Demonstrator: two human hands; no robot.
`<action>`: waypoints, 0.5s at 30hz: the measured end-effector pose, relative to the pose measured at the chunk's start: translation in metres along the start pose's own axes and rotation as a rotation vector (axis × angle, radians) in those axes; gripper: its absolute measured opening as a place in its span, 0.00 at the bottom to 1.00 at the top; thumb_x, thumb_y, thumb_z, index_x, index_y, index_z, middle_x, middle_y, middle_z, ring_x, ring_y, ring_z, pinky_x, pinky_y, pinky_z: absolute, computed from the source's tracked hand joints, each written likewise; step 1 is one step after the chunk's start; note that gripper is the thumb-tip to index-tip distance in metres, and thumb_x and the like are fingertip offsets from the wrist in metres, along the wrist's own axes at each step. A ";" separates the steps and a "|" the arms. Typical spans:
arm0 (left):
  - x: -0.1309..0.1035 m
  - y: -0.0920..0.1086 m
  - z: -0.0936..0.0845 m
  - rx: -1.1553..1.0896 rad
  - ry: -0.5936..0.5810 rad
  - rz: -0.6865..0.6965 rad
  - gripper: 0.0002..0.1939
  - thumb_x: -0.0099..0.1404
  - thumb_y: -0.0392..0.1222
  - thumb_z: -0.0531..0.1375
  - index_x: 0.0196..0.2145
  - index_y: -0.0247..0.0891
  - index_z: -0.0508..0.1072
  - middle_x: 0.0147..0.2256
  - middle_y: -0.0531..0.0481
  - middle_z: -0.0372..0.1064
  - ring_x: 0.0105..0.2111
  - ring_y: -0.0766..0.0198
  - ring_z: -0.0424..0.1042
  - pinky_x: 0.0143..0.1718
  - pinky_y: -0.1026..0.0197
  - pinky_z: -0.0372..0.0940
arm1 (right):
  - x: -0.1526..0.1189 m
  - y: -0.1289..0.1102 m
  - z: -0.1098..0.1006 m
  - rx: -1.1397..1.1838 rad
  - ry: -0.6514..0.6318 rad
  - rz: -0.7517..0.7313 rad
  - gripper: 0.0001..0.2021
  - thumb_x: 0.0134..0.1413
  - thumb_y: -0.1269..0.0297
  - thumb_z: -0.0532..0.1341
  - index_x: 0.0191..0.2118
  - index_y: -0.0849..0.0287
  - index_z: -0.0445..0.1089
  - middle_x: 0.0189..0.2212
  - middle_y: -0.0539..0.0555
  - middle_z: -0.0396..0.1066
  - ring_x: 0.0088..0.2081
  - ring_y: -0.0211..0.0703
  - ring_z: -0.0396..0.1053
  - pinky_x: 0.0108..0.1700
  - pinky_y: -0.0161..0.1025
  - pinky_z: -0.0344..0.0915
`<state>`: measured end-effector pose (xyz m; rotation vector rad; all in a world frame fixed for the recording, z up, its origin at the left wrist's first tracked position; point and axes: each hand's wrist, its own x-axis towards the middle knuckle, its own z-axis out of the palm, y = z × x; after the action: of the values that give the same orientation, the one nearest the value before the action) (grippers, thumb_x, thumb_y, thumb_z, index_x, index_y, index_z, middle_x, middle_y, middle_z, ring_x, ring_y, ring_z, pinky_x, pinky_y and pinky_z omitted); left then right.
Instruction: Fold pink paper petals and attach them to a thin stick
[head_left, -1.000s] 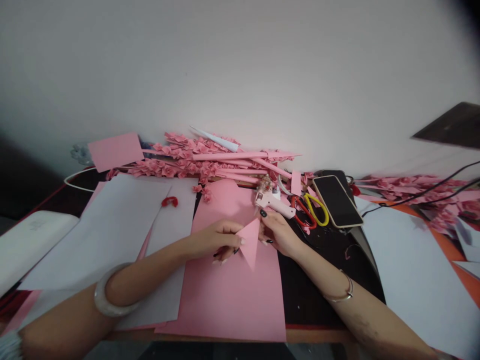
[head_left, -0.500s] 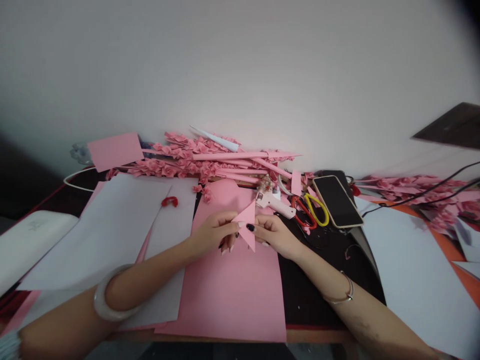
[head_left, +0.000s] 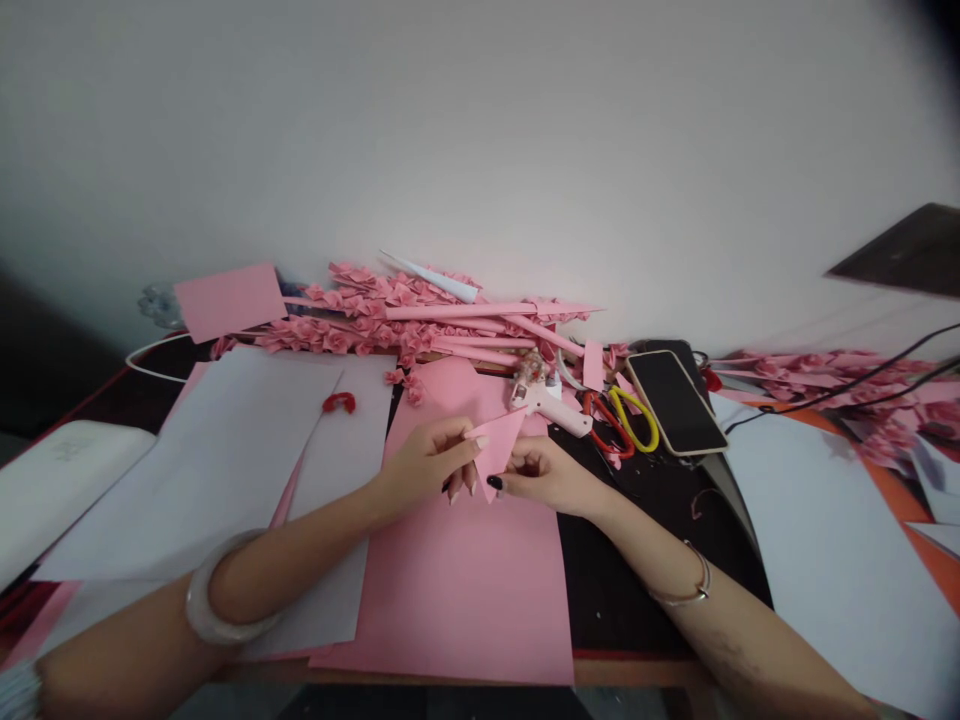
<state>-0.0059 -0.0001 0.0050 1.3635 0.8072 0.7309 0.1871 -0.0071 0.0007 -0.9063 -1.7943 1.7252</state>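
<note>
White sheets (head_left: 225, 440) lie at nine o'clock from the folded pink paper (head_left: 496, 438). The left hand (head_left: 427, 465) pinches that paper's left side, thumb on top, above a large pink sheet (head_left: 465, 600) on the bench (head_left: 607, 590). At four o'clock the right hand (head_left: 551, 478) seems to grip the lower right edge, though its fingertips are partly hidden. Beyond, a glue gun (head_left: 559, 411) lies at two o'clock, a yellow handle (head_left: 655, 430) near three, then a phone (head_left: 677, 405).

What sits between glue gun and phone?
In the head view, a red handle, a yellow handle and pink scraps lie between glue gun and phone.
</note>
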 end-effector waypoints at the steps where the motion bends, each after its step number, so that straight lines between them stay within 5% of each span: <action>1: 0.000 0.000 0.000 0.015 0.003 0.007 0.14 0.64 0.44 0.53 0.23 0.36 0.59 0.18 0.56 0.68 0.12 0.75 0.61 0.15 0.71 0.53 | 0.000 0.001 0.000 0.004 -0.020 -0.012 0.11 0.52 0.60 0.61 0.28 0.65 0.66 0.20 0.45 0.57 0.22 0.30 0.52 0.26 0.31 0.53; 8: 0.001 -0.006 0.002 0.026 -0.068 -0.030 0.12 0.63 0.44 0.55 0.25 0.35 0.62 0.18 0.56 0.68 0.13 0.74 0.63 0.15 0.71 0.56 | 0.000 -0.002 0.001 0.071 -0.070 -0.067 0.15 0.53 0.55 0.59 0.30 0.65 0.69 0.23 0.49 0.63 0.24 0.32 0.56 0.27 0.31 0.56; 15: 0.001 -0.004 0.003 0.051 -0.201 -0.104 0.15 0.63 0.47 0.53 0.25 0.33 0.65 0.17 0.53 0.67 0.14 0.72 0.64 0.16 0.70 0.57 | -0.002 0.004 -0.001 0.174 -0.019 0.014 0.15 0.53 0.57 0.60 0.24 0.65 0.69 0.15 0.45 0.56 0.18 0.29 0.49 0.21 0.30 0.45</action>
<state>-0.0031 -0.0010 0.0009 1.4049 0.7346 0.4869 0.1896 -0.0074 -0.0026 -0.8339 -1.6227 1.8714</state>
